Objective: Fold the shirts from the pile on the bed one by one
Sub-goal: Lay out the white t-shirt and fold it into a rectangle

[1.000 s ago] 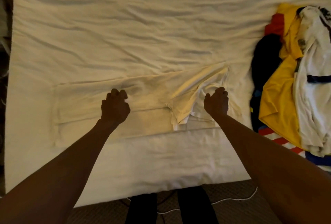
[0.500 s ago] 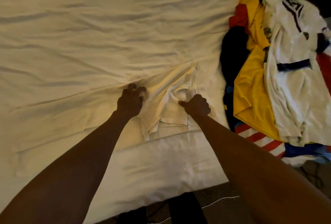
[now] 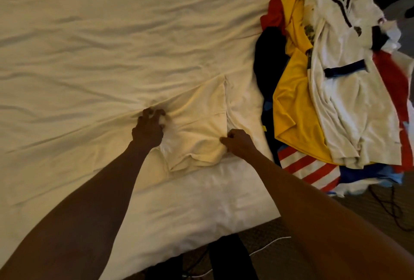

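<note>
Head view is looking down on a bed [image 3: 107, 33] where a cream shirt [image 3: 201, 127], already partly folded into a narrow packet, is lying near the near edge, just left of the pile [image 3: 336, 100] of unfolded shirts. The left hand [image 3: 149, 131] is gripping bunched cloth at the shirt's left side with its fingers curled. The right hand [image 3: 238, 144] is pinching the shirt's near right corner, thumb and fingers closed on the fabric.

Judging from this, the person is working on a crosswise fold, bringing one end of the shirt over the other.

The main risk is lying under the left hand. The shirt and the sheet are nearly the same colour, and creases in the sheet are running toward those fingers, so I cannot tell whether they are holding the shirt alone or the sheet with it. If the sheet is caught, lifting would be dragging the bedding and skewing the fold. The stacked layers near the near edge are also looking loose, and an uneven pull between the two hands could be sliding them apart. The pile is overhanging the bed's near right corner, so a tugged sheet might be tipping some of it to the floor.
</note>
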Tool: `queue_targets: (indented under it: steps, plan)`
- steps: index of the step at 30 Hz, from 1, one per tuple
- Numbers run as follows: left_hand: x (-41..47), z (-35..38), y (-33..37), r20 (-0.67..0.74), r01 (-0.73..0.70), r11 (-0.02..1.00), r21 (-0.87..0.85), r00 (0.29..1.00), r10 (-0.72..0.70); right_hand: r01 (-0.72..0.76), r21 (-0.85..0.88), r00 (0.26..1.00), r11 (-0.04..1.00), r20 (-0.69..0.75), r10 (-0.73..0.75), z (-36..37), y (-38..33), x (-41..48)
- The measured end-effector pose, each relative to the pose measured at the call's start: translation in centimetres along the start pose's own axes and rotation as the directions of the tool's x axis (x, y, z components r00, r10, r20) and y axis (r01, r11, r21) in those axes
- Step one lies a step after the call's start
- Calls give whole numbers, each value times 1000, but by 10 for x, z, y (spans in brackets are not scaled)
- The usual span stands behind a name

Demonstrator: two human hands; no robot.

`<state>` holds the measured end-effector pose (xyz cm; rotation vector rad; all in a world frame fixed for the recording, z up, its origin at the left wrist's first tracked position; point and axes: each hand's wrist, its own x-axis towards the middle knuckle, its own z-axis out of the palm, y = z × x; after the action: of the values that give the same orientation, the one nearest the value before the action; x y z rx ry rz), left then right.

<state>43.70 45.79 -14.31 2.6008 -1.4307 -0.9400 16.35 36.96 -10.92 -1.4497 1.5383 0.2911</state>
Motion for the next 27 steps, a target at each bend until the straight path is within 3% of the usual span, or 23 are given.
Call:
queue_targets:
  steps: [6,8,10,12,14,16,19,24,27]
  plan:
    - [3,-2,3,36,21,999,43,999,-22,-86,-187,996,979,-4,87,-4,13,2]
    - [6,-7,11,35,69,996,50,997,-71,-98,-251,992,963,-100,75,-7,6,2]
    - [9,-14,24,-63,102,992,77,993,-98,-86,-234,975,968,-220,34,-11,-6,5]
    - [13,-17,35,-180,75,993,96,982,-57,8,-253,934,968,-343,-97,-14,-18,12]
    - [17,-10,37,-276,-24,994,105,960,53,188,-377,839,907,-418,-348,-10,-32,25]
    - [19,3,37,-311,-140,979,148,933,180,340,-471,742,814,-397,-540,0,-50,38]
    - [21,29,34,-221,-196,964,177,947,233,477,-520,684,708,-286,-671,24,-76,58]
    - [30,47,10,-164,-243,956,165,949,270,464,-580,792,670,-69,-607,49,-77,98]
    - [37,40,-13,-185,-249,941,228,938,293,454,-640,747,619,-106,-657,40,-58,120]
